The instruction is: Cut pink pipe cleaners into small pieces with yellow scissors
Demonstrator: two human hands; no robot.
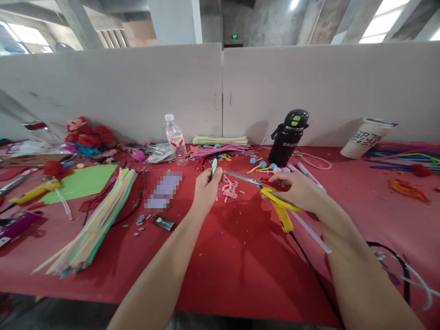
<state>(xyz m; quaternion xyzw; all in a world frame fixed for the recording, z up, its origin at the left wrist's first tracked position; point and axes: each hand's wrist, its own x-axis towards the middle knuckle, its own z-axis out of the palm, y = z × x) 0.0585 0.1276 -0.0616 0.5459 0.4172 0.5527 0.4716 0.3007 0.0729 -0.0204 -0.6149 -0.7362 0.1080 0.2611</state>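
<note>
Left hand (206, 188) pinches green strip (214, 166) upright above red tabletop (240, 266) — tip kept clear of fingers, level with blades. Right hand (299, 192) grips scissors (244, 178), aimed at it — pink clippings (228, 189) lie just below.

My desk (240, 266), red cloth. Back edge, centre: clear water bottle (176, 140) w/ red label, upright. Just right of it, a flat stack of pale sheets (220, 140), pink pipe cleaners (220, 150) tangled in front. Further right along the back edge, a black flask (288, 137), upright. White cup (366, 137) tilted nr back-right corner, by the white partition (137, 87). Left half: long bundle of pale sticks (99, 215) lying diagonally, green paper sheet (82, 181) beside it, yellow glue gun (34, 191) nr left edge, red fabric flowers (87, 135) at back left. Small dark tube (163, 222) right of the bundle.
</note>
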